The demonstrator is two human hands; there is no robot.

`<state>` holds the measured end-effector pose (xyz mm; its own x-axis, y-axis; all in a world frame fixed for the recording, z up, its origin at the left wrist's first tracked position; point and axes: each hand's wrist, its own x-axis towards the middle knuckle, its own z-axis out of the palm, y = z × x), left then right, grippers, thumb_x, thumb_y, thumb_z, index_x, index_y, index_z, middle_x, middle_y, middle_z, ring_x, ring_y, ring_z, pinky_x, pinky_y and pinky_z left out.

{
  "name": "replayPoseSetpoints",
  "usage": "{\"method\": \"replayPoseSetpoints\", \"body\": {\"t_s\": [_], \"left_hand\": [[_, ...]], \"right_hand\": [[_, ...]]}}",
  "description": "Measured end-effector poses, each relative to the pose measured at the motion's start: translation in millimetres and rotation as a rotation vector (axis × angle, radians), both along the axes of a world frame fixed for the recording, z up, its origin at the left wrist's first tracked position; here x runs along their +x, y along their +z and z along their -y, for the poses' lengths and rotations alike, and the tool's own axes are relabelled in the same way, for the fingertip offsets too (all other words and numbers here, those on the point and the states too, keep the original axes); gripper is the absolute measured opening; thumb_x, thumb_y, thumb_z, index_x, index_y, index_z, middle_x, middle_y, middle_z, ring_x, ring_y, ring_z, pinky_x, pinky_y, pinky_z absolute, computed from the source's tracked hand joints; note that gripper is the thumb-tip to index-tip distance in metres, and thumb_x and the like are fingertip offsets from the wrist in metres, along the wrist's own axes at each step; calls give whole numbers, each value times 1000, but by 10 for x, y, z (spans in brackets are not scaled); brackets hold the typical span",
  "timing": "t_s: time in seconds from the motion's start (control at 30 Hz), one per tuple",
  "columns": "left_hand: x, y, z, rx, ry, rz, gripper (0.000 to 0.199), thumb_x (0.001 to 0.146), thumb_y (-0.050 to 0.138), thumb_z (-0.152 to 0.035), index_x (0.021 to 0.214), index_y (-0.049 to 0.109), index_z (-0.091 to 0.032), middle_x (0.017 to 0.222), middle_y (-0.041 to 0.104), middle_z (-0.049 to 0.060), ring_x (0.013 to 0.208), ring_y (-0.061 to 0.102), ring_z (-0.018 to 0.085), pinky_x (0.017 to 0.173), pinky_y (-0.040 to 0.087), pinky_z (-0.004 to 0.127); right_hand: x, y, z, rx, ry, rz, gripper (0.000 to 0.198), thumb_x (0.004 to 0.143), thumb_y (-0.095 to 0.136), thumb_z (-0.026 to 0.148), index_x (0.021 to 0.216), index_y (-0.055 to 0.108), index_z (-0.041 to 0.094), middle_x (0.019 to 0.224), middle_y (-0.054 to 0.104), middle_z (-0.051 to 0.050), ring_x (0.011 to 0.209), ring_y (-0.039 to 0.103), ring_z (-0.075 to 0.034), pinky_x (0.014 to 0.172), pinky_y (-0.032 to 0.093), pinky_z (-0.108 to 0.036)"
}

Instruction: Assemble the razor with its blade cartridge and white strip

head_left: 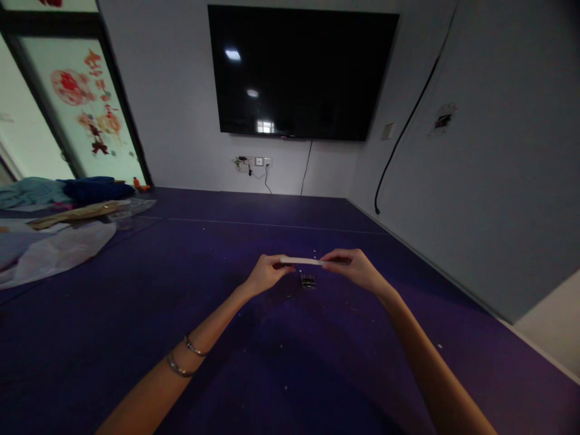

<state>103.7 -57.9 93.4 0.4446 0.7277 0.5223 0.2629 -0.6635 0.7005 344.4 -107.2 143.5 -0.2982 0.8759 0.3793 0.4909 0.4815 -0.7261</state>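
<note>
A thin whitish strip or flat piece (301, 261), seen edge-on, is held level between my two hands above the purple surface (203, 350). My left hand (267, 273) pinches its left end between thumb and fingers. At the other end, my right hand (351, 266) grips it the same way. Just below the piece, a small dark object with a clear or shiny edge (308, 281) lies on the surface; its kind is too small to make out. Small white bits are scattered around it.
Clear plastic sheeting (63, 248), a brownish flat piece (81, 214) and blue cloth (97, 188) lie at the left. A television (303, 72) hangs on the far wall. A black cable (403, 130) dangles along the right wall.
</note>
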Motion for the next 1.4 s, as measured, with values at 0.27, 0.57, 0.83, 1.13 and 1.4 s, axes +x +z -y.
{"method": "replayPoseSetpoints", "body": {"t_s": [0.27, 0.57, 0.83, 1.13, 1.4], "left_hand": [[28, -46, -18, -44, 21, 10, 16, 73, 63, -28, 85, 69, -18, 81, 71, 2, 74, 63, 17, 71, 50, 29], [34, -28, 21, -40, -10, 19, 15, 75, 61, -26, 83, 69, -17, 83, 70, 4, 77, 64, 17, 72, 49, 28], [55, -10, 46, -70, -10, 91, 16, 73, 63, -28, 83, 68, -16, 80, 70, 3, 76, 64, 17, 73, 50, 28], [78, 13, 80, -63, -10, 114, 14, 72, 64, -27, 79, 68, -15, 77, 69, 3, 72, 63, 15, 70, 49, 27], [79, 28, 95, -59, -39, 109, 13, 73, 63, -25, 78, 67, -14, 78, 69, 4, 72, 62, 15, 70, 48, 26]], "right_hand": [[36, -9, -2, 18, -49, -12, 22, 72, 62, 36, 84, 70, 19, 85, 69, -5, 82, 62, -19, 76, 47, -31], [98, -47, -51, 22, -92, -23, 23, 71, 63, 38, 82, 69, 19, 83, 69, -5, 80, 62, -19, 75, 47, -32], [79, -9, 4, -5, -55, -31, 25, 70, 63, 40, 83, 68, 19, 83, 68, -4, 80, 62, -18, 75, 47, -31], [123, -50, -11, -122, -27, -82, 32, 66, 66, 43, 84, 67, 17, 79, 66, -5, 65, 58, -14, 58, 46, -26], [156, -19, 30, -160, -40, -97, 30, 67, 66, 41, 85, 67, 17, 75, 65, -3, 58, 55, -11, 51, 42, -23]]}}
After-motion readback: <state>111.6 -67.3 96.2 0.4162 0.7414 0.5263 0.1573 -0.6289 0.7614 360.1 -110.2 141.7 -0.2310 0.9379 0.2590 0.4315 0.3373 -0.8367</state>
